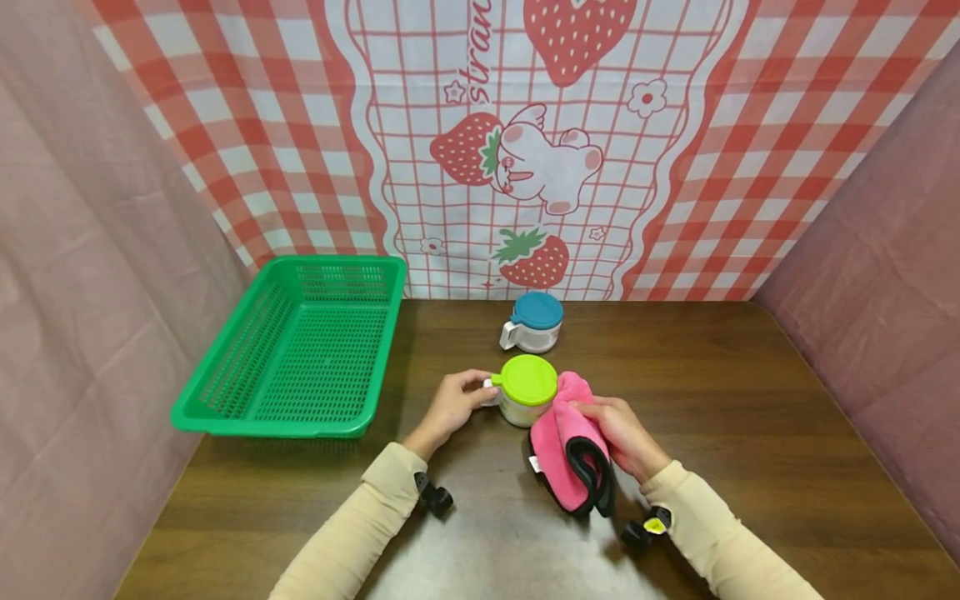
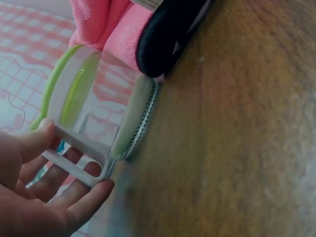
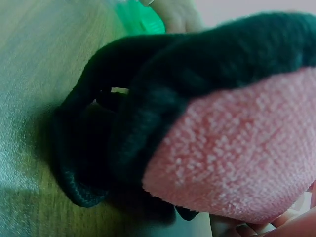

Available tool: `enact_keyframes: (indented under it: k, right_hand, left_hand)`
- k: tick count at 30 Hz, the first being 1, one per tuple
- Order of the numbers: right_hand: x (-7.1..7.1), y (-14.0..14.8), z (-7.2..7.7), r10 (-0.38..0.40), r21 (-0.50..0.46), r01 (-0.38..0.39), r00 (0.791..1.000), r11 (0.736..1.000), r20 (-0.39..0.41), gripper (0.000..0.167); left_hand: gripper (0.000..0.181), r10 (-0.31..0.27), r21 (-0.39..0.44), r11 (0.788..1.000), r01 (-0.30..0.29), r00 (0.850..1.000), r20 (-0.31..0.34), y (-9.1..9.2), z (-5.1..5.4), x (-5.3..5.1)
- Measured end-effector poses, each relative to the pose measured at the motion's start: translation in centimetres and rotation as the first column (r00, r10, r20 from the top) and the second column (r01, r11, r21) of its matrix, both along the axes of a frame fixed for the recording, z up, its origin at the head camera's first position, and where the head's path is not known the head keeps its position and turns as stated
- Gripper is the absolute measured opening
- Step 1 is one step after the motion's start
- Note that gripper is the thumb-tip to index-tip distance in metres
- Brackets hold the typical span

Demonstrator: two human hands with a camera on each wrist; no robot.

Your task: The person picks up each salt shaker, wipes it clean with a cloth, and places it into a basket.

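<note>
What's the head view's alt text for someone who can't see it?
The left fingers hold a lime-lidded jar by its white handle; the right fingers hold a pink cloth at its side. A blue-lidded jar stands beyond; a green basket sits to the left.

We've got a pink fuzzy-pile fabric cloth [image 3: 237,148] filling most of the R side, folded, w/ thick black fabric edging [image 3: 207,59] looped round a small gap. The bare R hand [image 3: 296,224] holds it, btm R, partly cut off. Brown wood-grain tabletop [image 3: 29,98] runs down the L. Up top we see a blurry bright-green plastic item [image 3: 145,19] beside pt of the bare L hand [image 3: 178,15].
</note>
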State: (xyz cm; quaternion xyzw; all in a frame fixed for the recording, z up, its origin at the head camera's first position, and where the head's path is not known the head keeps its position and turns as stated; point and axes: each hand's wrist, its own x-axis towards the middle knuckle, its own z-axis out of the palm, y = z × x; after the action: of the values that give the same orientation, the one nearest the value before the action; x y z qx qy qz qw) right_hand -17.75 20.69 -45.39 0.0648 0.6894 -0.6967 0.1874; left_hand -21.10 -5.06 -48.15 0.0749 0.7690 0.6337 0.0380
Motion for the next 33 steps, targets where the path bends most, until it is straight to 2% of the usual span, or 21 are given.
enact_keyframes:
  k: [5, 9, 12, 13, 15, 19, 20, 25, 30, 33]
  right_hand:
    - [-0.2, 0.0, 0.0, -0.002, 0.022, 0.002, 1.000, 1.000, -0.010, 0.014]
    - [-0.6, -0.1, -0.1, -0.004, 0.037, 0.005, 1.000, 0.999, -0.022, 0.014]
    - [-0.8, 0.0, -0.2, -0.001, 0.045, 0.001, 1.000, 0.999, -0.014, 0.014]
    - [-0.9, 0.1, -0.2, 0.005, 0.050, -0.005, 1.000, 0.999, -0.009, 0.014]
    - [-1.1, 0.4, -0.3, 0.034, 0.060, -0.034, 0.999, 0.998, 0.005, 0.014]
    - [-1.5, 0.9, 0.0, 0.116, 0.085, -0.118, 0.993, 0.989, 0.025, 0.012]
    - [-1.7, 1.0, 0.0, 0.133, 0.086, -0.135, 0.991, 0.987, 0.028, 0.011]
    - [-2.4, 1.2, 0.4, 0.197, 0.108, -0.198, 0.980, 0.974, 0.019, 0.011]
    - [-3.0, 1.5, 0.8, 0.252, 0.173, -0.249, 0.968, 0.953, 0.000, 0.013]
    - [-3.4, 1.7, 0.9, 0.285, 0.183, -0.284, 0.958, 0.941, 0.021, 0.016]
  left_hand:
    - [0.019, 0.015, -0.027, 0.999, -0.016, 0.998, -0.055, 0.2, 0.1, 0.0]
    - [0.017, 0.004, -0.044, 0.999, -0.008, 0.995, -0.101, 0.2, 0.1, -0.1]
    - [0.017, -0.020, -0.064, 0.998, 0.012, 0.993, -0.119, 0.0, 0.0, -0.2]
    - [0.017, -0.036, -0.076, 0.997, 0.026, 0.991, -0.131, -0.1, 0.3, 0.0]
    - [0.017, -0.073, -0.085, 0.995, 0.061, 0.987, -0.140, -0.4, 0.3, 0.0]
    - [0.018, -0.137, -0.091, 0.988, 0.127, 0.984, -0.113, -0.9, 0.6, 0.0]
    - [0.018, -0.146, -0.087, 0.987, 0.138, 0.985, -0.095, -1.0, 0.2, -0.2]
    - [0.019, -0.188, -0.106, 0.978, 0.182, 0.981, -0.050, -1.5, 0.4, -0.4]
    - [0.020, -0.243, -0.113, 0.965, 0.237, 0.969, -0.042, -1.7, 0.2, -0.5]
    - [0.021, -0.279, -0.118, 0.955, 0.271, 0.959, -0.053, -1.9, 0.1, -0.6]
